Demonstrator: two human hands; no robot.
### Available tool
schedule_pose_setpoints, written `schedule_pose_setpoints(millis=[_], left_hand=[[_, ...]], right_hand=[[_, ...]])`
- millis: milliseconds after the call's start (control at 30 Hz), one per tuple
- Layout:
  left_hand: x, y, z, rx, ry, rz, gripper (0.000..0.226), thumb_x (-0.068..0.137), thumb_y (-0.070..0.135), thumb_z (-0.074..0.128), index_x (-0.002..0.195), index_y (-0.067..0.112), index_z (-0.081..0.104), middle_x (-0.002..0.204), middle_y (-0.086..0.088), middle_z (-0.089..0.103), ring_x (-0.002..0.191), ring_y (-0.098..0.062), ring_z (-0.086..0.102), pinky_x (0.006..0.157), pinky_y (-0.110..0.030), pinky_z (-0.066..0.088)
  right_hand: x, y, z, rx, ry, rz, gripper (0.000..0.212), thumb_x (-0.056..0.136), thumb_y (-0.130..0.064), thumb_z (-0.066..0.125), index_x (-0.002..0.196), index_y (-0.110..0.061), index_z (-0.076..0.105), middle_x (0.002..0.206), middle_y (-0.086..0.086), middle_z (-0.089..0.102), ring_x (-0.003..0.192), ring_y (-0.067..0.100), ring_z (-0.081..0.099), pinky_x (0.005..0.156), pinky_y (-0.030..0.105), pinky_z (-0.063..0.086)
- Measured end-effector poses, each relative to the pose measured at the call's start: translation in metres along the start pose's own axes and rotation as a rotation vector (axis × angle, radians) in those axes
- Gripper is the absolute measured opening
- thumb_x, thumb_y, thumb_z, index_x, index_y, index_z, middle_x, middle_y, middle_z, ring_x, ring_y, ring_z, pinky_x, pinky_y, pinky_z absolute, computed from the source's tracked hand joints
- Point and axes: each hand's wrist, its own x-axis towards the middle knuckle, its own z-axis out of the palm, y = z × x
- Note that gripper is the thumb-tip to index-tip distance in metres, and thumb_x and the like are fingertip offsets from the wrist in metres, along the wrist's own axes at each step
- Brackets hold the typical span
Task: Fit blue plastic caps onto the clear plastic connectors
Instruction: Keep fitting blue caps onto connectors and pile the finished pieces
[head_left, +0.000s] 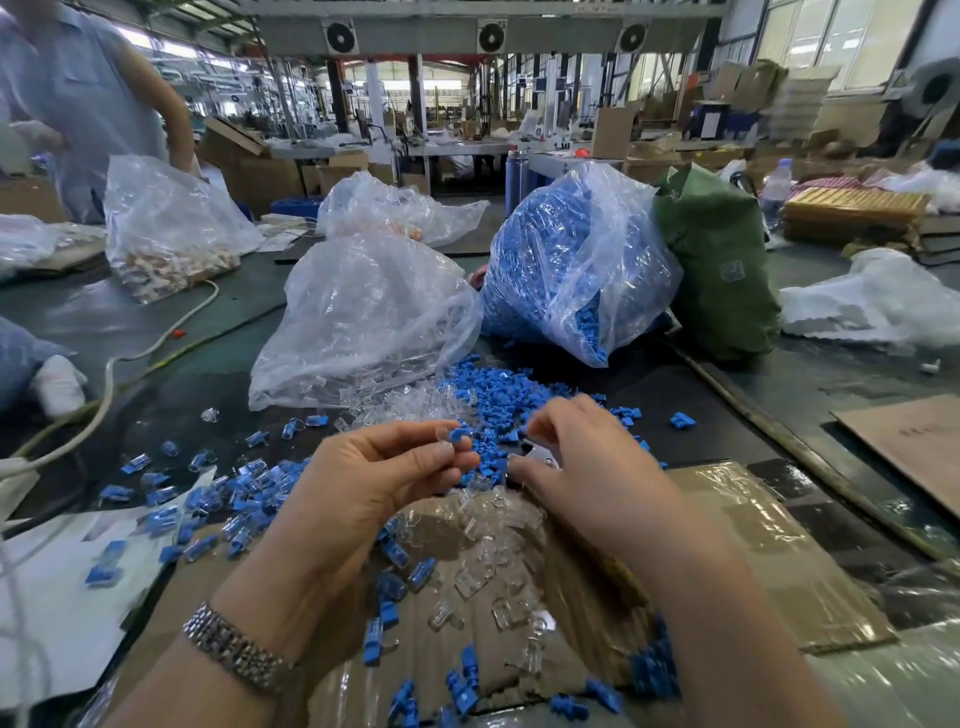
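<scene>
My left hand (384, 470) pinches a blue cap (460, 438) together with a clear connector (444, 439) at its fingertips. My right hand (576, 457), fingers curled, hovers over the loose heap of blue caps (488, 395); something small and clear shows under its fingers, though I cannot tell whether it is held. Loose clear connectors (488, 551) lie on the taped cardboard box (727, 519) below my hands. Capped connectors (228, 499) are scattered to the left.
A clear bag of connectors (363, 317) and a clear bag of blue caps (576, 260) stand behind the heap, a green sack (722, 260) to their right. Another person (78, 93) stands at the far left by a bag (161, 228). A white cable (109, 379) crosses the table.
</scene>
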Motion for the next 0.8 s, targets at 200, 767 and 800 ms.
schedule_pose_setpoints(millis=[200,767,800], left_hand=[[0.003,0.002,-0.003,-0.068,0.004,-0.003,0.024,0.076,0.001,0.071,0.099,0.000,0.078,0.109,-0.026,0.074,0.100,-0.034,0.075,0.076,-0.026,0.061],[0.004,0.002,-0.009,-0.097,0.101,0.045,0.024,0.074,0.007,0.073,0.097,0.008,0.080,0.110,-0.019,0.075,0.105,-0.029,0.073,0.080,-0.029,0.062],[0.005,0.002,-0.010,-0.103,0.101,0.046,0.026,0.073,0.009,0.075,0.098,0.009,0.081,0.111,-0.018,0.075,0.106,-0.028,0.073,0.084,-0.031,0.061]], right_hand=[[-0.009,0.002,-0.002,-0.370,-0.245,0.257,0.039,0.090,-0.048,0.068,0.087,-0.019,0.043,0.111,0.008,0.046,0.109,0.029,0.043,0.091,0.042,0.044],[-0.006,-0.002,-0.018,-0.041,-0.223,0.141,0.013,0.098,-0.023,0.055,0.090,-0.015,0.061,0.088,0.005,0.067,0.080,0.021,0.063,0.074,0.040,0.053],[-0.008,-0.004,-0.023,0.059,-0.254,0.121,0.017,0.099,-0.022,0.056,0.089,-0.011,0.063,0.086,0.008,0.071,0.078,0.021,0.065,0.077,0.043,0.054]])
